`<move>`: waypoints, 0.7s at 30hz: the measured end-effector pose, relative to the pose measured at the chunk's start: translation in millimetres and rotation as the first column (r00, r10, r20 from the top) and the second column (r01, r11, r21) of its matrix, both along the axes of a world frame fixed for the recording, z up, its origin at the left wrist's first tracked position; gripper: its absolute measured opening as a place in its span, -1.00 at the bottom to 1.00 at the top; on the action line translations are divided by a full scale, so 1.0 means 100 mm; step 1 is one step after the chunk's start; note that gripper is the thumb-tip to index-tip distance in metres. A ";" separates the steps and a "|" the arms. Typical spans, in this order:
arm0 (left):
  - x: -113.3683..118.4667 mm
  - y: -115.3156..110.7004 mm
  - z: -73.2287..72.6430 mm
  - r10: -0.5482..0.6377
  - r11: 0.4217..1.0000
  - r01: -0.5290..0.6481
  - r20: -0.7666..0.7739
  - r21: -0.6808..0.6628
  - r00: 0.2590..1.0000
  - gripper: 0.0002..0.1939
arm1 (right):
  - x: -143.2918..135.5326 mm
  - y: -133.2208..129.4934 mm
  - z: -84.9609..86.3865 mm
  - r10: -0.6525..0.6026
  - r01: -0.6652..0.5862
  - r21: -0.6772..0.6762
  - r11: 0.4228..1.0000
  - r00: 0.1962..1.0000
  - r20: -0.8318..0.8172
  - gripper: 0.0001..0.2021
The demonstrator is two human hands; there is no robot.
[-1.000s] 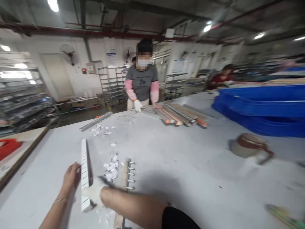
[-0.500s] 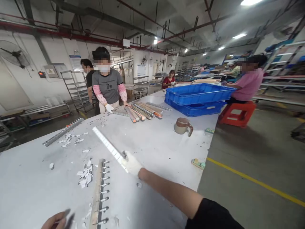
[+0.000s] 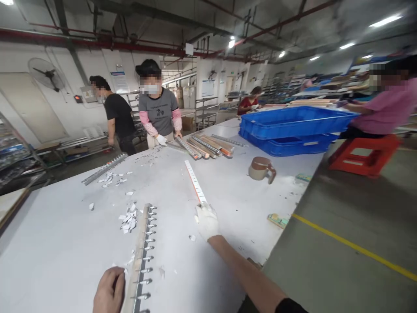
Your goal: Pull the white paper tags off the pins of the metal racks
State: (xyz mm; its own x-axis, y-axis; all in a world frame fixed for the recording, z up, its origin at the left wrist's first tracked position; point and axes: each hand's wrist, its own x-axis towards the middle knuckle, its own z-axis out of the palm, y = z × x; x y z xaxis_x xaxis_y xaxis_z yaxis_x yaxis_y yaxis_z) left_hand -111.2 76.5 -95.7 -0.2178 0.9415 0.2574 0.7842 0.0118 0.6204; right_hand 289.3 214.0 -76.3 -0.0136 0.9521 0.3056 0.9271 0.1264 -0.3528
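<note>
My right hand (image 3: 207, 221), in a white glove, is closed around the near end of a long strip (image 3: 194, 180). The strip has a white top divided by dark lines and an orange side edge, and it points away over the table. At the bottom left, my bare left hand (image 3: 109, 290) has its fingers curled in beside a long bar (image 3: 140, 256) with a row of metal pegs along its right side. Whatever is in those fingers is hidden. Small white pieces (image 3: 129, 218) lie piled just beyond the bar.
Across the white table (image 3: 65, 243), a person in a grey shirt (image 3: 159, 111) handles several stacked strips (image 3: 208, 145). Blue crates (image 3: 293, 124) and a brown mug (image 3: 261, 168) stand to the right. A second pegged bar (image 3: 104, 168) lies at the far left.
My right hand has turned the strip to point more straight ahead. My left hand has come up beside the pegged bar. The view has swung left.
</note>
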 end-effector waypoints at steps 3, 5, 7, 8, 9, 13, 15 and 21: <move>0.06 -0.07 0.02 -0.032 0.998 0.033 -0.016 0.044 0.999 -0.74 | 0.03 -0.02 -0.06 0.006 -0.006 -0.013 1.000 0.999 0.048 -0.61; 0.09 -0.11 0.04 -0.040 0.998 0.041 -0.026 0.053 0.999 -0.74 | 0.05 -0.02 -0.11 0.013 -0.011 -0.035 0.999 0.998 0.065 -0.63; 0.09 -0.10 0.07 -0.026 0.999 0.028 -0.032 0.044 0.999 -0.73 | 0.06 0.00 -0.15 0.010 -0.005 -0.049 0.999 0.995 0.101 -0.64; 0.07 -0.06 0.10 -0.015 0.999 0.017 -0.046 0.034 0.999 -0.71 | 0.07 0.00 -0.17 0.006 0.000 -0.053 0.999 0.992 0.126 -0.64; 0.05 0.02 0.14 -0.010 1.000 0.011 -0.071 0.020 0.997 -0.70 | 0.07 0.01 -0.19 0.002 0.007 -0.057 0.998 0.988 0.152 -0.64; -0.03 0.57 0.33 -0.067 0.998 0.062 -0.211 -0.029 0.975 -0.67 | 0.11 0.02 -0.26 -0.009 0.019 -0.050 0.999 0.979 0.202 -0.66; -0.01 0.90 0.39 -0.105 0.994 0.096 -0.259 -0.049 0.960 -0.65 | 0.13 0.03 -0.32 -0.010 0.015 -0.026 1.000 0.978 0.207 -0.65; 0.14 1.44 0.37 -0.195 0.971 0.135 -0.320 -0.199 0.927 -0.81 | 0.18 0.08 -0.48 0.007 0.007 -0.050 0.999 0.958 0.287 -0.56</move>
State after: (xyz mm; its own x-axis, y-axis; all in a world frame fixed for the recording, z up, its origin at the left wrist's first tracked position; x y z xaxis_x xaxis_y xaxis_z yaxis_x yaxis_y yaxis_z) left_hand -96.9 220.9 -58.8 0.0154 0.9925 0.1211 0.9452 -0.0539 0.3220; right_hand 306.8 221.8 -124.7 -0.0938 0.9659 0.2412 0.9903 0.1155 -0.0773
